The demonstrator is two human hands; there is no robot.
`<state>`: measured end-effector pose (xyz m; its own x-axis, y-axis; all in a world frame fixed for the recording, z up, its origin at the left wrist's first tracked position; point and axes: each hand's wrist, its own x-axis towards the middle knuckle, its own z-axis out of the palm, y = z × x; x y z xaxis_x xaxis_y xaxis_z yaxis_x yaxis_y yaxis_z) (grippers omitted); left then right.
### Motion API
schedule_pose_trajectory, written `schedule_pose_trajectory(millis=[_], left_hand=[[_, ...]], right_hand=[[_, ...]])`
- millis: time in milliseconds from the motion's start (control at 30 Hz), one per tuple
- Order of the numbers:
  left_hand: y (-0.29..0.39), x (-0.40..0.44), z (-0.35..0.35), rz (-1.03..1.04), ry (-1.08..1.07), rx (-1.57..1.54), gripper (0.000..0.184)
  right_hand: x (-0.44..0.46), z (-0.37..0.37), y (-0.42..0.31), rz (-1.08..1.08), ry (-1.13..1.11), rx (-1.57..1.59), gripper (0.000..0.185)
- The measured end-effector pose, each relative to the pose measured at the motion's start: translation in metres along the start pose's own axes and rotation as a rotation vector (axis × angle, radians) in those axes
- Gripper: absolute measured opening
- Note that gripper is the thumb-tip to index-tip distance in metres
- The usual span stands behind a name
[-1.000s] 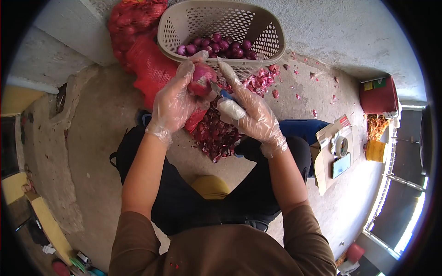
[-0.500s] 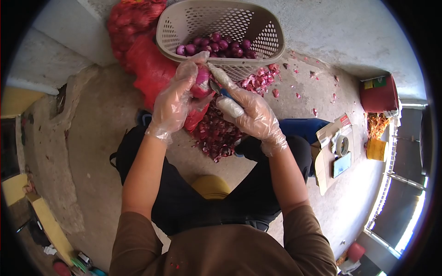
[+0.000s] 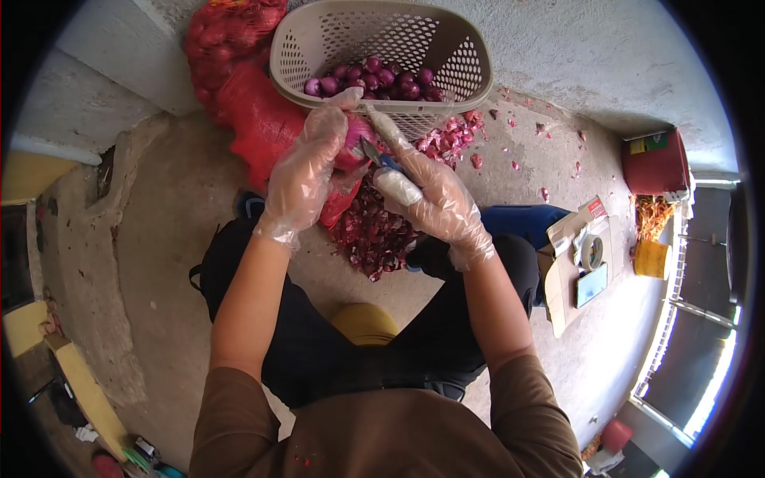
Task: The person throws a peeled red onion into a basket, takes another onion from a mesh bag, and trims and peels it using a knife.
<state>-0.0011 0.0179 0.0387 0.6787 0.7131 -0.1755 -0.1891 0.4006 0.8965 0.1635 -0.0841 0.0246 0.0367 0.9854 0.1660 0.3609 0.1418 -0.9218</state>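
Note:
A red onion [image 3: 353,143] is held in my left hand [image 3: 303,179], which wears a clear plastic glove. My right hand [image 3: 430,195], gloved too, grips a small knife [image 3: 378,157] with a blue handle, its blade against the onion's right side. White wrapping covers part of my right thumb and index finger. Just beyond my hands stands a beige perforated basket [image 3: 382,97] with several purple onions [image 3: 386,78] inside. Under my hands, a heap of red onion skins [image 3: 373,235] lies on the floor.
Red mesh sacks [image 3: 259,115] lean left of the basket. At the right, cardboard [image 3: 558,291] bears a tape roll [image 3: 591,252] and a phone [image 3: 591,287]. A red bucket [image 3: 656,165] and a yellow container [image 3: 652,260] stand farther right. A blue object [image 3: 522,223] is beside my right knee.
The onion has turned in my left hand, and my left fingers have shifted around it. My right hand has moved slightly left with the knife.

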Motion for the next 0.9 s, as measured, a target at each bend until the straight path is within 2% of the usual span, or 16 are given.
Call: schedule_pose_trajectory(millis=[67, 167, 367, 467, 567, 667, 733, 800, 900], left_hand=[[-0.003, 0.000, -0.004, 0.010, -0.037, -0.008, 0.049], [-0.004, 0.002, -0.007, 0.007, -0.043, 0.010, 0.052], [-0.009, 0.003, -0.009, 0.060, -0.074, -0.019, 0.052], [-0.006, 0.003, -0.011, 0.036, -0.116, -0.052, 0.052], [-0.003, 0.001, -0.008, -0.004, -0.087, -0.060, 0.050], [-0.007, 0.002, -0.006, 0.079, -0.049, -0.078, 0.049], [-0.007, 0.001, -0.005, 0.052, -0.021, -0.114, 0.049], [-0.008, 0.001, -0.004, 0.059, -0.006, -0.134, 0.048], [-0.011, 0.005, -0.006, 0.084, -0.039, -0.166, 0.048]], right_hand=[[-0.002, -0.006, -0.011, 0.173, -0.082, 0.061, 0.060], [0.000, -0.009, -0.019, 0.238, -0.106, 0.093, 0.059], [-0.001, -0.004, -0.015, 0.259, -0.060, 0.147, 0.058], [0.000, -0.003, -0.013, 0.310, 0.021, 0.174, 0.058], [-0.002, -0.008, -0.016, 0.333, -0.002, 0.205, 0.062], [-0.002, -0.004, -0.011, 0.242, -0.041, 0.198, 0.067], [0.000, 0.000, 0.007, 0.037, -0.006, 0.033, 0.069], [0.001, 0.000, 0.010, 0.004, -0.019, 0.002, 0.071], [-0.002, -0.003, -0.005, 0.160, -0.079, 0.111, 0.072]])
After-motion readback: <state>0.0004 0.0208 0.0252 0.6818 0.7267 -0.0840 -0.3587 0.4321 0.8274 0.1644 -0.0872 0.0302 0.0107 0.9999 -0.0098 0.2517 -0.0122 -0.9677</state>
